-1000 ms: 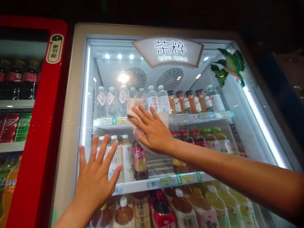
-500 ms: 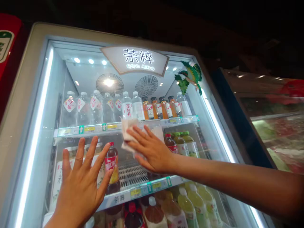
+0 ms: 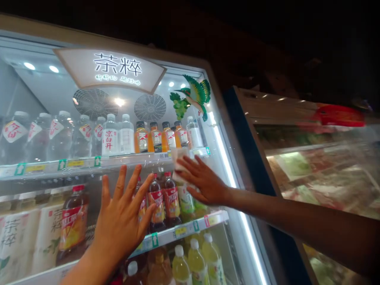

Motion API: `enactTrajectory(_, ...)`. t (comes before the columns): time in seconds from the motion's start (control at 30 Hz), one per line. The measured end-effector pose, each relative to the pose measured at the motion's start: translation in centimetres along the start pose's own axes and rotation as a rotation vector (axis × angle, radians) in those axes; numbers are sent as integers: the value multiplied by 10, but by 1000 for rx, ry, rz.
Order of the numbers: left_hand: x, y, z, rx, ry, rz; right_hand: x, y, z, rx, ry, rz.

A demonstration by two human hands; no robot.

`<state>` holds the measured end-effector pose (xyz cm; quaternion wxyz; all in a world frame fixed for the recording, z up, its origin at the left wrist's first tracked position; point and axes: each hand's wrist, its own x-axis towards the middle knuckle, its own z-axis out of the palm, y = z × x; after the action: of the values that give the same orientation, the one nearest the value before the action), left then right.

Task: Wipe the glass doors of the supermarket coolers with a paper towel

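Note:
My left hand (image 3: 121, 221) lies flat with spread fingers on the glass door (image 3: 44, 99) of a lit drinks fridge, low on the pane. My right hand (image 3: 203, 180) presses a white cloth (image 3: 179, 157) flat against the same glass near the door's right edge, fingers stretched over it. Behind the glass, water and orange drink bottles (image 3: 154, 136) stand on the top shelf. Red-labelled tea bottles (image 3: 170, 198) stand on the shelf under them.
A bird sticker (image 3: 194, 95) and a white sign with characters (image 3: 114, 69) sit on the upper glass. A bright light strip (image 3: 237, 206) runs down the fridge's right side. Another glass cabinet (image 3: 320, 170) with packaged goods stands to the right.
My right hand has slid the cloth rightward across the glass to near the door's right edge. The view has turned right, and the red fridge on the left has gone out of sight.

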<state>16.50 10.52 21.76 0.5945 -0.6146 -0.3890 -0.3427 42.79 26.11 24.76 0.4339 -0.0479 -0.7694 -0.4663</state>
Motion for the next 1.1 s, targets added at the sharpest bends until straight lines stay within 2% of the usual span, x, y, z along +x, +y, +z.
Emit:
enactTrajectory(0.07,11,18,11,5,5,16,-6,23,-2,-31,82,171)
enactTrajectory(0.1,17,25,16,8,5,24,-7,33,-2,-36,103,211)
enactTrajectory(0.13,22,32,20,13,4,32,-7,42,-3,-33,106,202)
enactTrajectory(0.27,41,45,30,45,-2,64,-6,70,-9,-1,50,19)
enactTrajectory(0.37,48,46,32,73,-11,54,-7,78,-12,-15,96,169)
enactTrajectory(0.43,49,45,31,87,-28,46,-9,67,-11,-15,128,242)
enactTrajectory(0.57,40,41,25,111,-69,35,-6,21,-2,28,71,76)
enactTrajectory(0.6,36,39,22,119,-80,28,-1,13,0,28,64,75)
enactTrajectory(0.77,10,23,5,174,-121,-18,30,-21,11,1,177,360)
enactTrajectory(0.83,-5,12,-3,176,-129,-35,33,-49,15,19,153,266)
enactTrajectory(0.93,-28,-10,-18,168,-134,-48,43,-90,21,54,77,-8)
enactTrajectory(0.97,-36,-19,-23,176,-137,-55,51,-98,23,62,75,-24)
enactTrajectory(1.0,-43,-28,-30,188,-143,-66,63,-104,25,66,97,19)
enactTrajectory(1.1,-65,-53,-49,219,-180,-114,105,-113,33,89,191,281)
